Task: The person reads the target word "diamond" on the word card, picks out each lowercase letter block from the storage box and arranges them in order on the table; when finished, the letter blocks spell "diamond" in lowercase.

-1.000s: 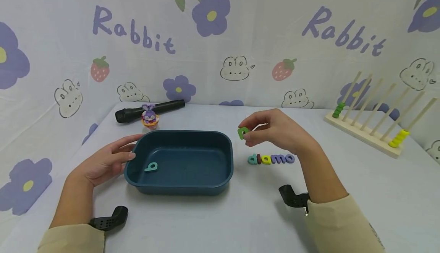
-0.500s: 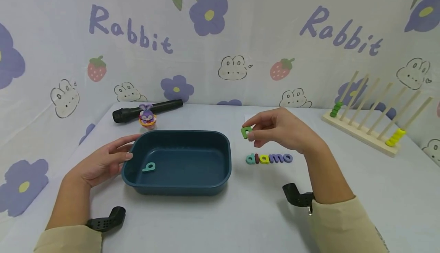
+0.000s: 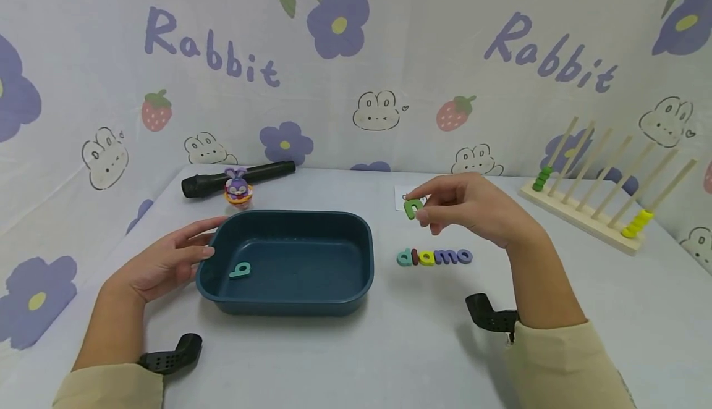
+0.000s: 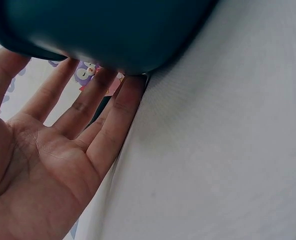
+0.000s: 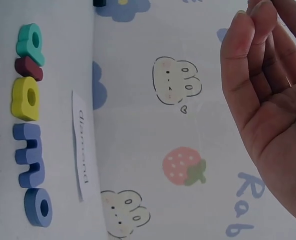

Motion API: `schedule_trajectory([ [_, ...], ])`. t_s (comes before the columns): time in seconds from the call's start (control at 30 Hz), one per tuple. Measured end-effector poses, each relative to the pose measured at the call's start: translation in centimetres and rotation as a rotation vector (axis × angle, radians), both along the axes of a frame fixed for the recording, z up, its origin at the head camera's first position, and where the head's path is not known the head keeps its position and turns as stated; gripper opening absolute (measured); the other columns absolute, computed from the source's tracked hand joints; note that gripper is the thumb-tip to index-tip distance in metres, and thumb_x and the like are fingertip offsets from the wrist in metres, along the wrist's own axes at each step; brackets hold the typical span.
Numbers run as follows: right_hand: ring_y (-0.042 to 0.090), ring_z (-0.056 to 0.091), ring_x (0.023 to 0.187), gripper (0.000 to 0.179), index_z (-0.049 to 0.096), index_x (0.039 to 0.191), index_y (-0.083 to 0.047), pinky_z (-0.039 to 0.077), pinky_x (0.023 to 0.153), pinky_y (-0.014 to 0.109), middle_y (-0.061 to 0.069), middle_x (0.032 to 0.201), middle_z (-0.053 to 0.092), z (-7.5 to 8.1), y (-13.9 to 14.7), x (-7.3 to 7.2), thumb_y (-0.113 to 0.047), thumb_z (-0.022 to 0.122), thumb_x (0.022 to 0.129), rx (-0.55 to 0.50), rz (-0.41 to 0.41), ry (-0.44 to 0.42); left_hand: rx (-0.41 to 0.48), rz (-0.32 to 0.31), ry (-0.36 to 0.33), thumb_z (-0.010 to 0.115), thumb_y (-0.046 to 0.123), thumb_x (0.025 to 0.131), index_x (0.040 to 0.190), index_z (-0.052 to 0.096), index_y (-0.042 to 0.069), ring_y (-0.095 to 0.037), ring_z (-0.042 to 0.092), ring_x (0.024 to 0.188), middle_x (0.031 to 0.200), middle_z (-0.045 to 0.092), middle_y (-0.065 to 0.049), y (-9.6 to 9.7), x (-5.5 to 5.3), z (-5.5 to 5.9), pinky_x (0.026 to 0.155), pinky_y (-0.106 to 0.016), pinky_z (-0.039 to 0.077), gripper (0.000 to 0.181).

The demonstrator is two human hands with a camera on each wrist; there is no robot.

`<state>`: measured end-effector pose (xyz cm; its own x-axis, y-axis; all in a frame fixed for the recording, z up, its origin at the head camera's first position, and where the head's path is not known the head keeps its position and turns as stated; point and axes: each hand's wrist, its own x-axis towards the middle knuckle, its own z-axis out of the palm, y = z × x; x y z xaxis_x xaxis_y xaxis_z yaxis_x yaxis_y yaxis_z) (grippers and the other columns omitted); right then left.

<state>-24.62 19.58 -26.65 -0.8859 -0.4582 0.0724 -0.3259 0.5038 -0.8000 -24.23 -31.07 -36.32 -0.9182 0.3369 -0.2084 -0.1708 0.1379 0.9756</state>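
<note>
My right hand [image 3: 473, 208] pinches a green letter n [image 3: 413, 208] between thumb and fingertips, raised above the table. Below it lies a row of coloured letters [image 3: 435, 257]: a teal d, a dark red i, a yellow a, a purple m and a bluish o [image 5: 38, 207]. A teal letter [image 3: 241, 270] lies inside the dark blue plastic bin [image 3: 283, 307], toward its left end. My left hand [image 3: 161, 261] rests at the bin's left side, thumb at the rim. In the left wrist view its fingers [image 4: 120, 112] reach fairly straight to the bin's outer wall.
Behind the row lies a white paper card [image 5: 81, 145] printed "diamond". At the back left are a black microphone [image 3: 206, 186] and a purple rabbit figure [image 3: 238, 189]. A wooden peg rack [image 3: 584, 217] with green and yellow beads stands at the right. A patterned cloth hangs behind.
My right hand has moved to the right with the green n, which has turned in the fingers. The card behind now shows. My left hand stays at the bin.
</note>
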Motion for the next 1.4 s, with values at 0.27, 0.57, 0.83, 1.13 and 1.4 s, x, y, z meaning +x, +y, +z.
schedule_trajectory([
  [0.27,0.027,0.071,0.083,0.031,0.071,0.123,-0.016,0.060,0.087,0.037,0.013,0.090,0.074,0.4,0.8,0.2,-0.022,0.077,0.093,0.025,-0.051,-0.029,0.003,-0.002,0.001,0.060,0.021,0.103,0.162,0.031,0.024,-0.008,0.062,0.121,0.145,0.050,0.009,0.2,-0.1,0.0,0.097,-0.033,0.058,0.066],
  [0.57,0.027,0.073,0.089,0.032,0.070,0.123,-0.018,0.056,0.088,0.040,0.007,0.095,0.076,0.9,1.7,0.2,-0.030,0.076,0.094,0.120,-0.109,-0.042,0.017,-0.008,0.004,0.060,0.020,0.104,0.161,0.032,0.025,-0.008,0.063,0.120,0.144,0.050,0.007,-0.1,-0.2,-0.2,0.096,-0.032,0.059,0.064],
  [0.83,0.021,0.072,0.085,0.032,0.068,0.124,-0.011,0.058,0.087,0.034,0.004,0.094,0.077,0.8,3.4,0.2,-0.024,0.074,0.095,0.187,-0.137,-0.026,0.026,-0.014,-0.005,0.059,0.020,0.104,0.161,0.033,0.025,-0.007,0.063,0.121,0.144,0.050,0.010,0.1,-0.2,0.0,0.097,-0.032,0.058,0.063],
  [1.13,0.023,0.068,0.082,0.032,0.068,0.125,-0.007,0.056,0.078,0.030,0.003,0.085,0.073,0.5,4.4,0.0,-0.024,0.071,0.098,0.234,-0.152,-0.005,0.033,-0.018,-0.007,0.059,0.019,0.104,0.161,0.032,0.025,-0.009,0.063,0.122,0.150,0.045,0.005,0.2,-0.5,-0.1,0.097,-0.033,0.058,0.063],
  [1.4,0.023,0.066,0.083,0.031,0.067,0.125,-0.005,0.055,0.078,0.031,0.004,0.085,0.072,-0.2,4.9,-0.4,-0.022,0.070,0.098,0.240,-0.178,-0.037,0.037,-0.012,-0.010,0.059,0.019,0.104,0.162,0.032,0.023,-0.009,0.064,0.121,0.144,0.053,0.010,0.1,-0.1,-0.3,0.097,-0.033,0.058,0.064],
])
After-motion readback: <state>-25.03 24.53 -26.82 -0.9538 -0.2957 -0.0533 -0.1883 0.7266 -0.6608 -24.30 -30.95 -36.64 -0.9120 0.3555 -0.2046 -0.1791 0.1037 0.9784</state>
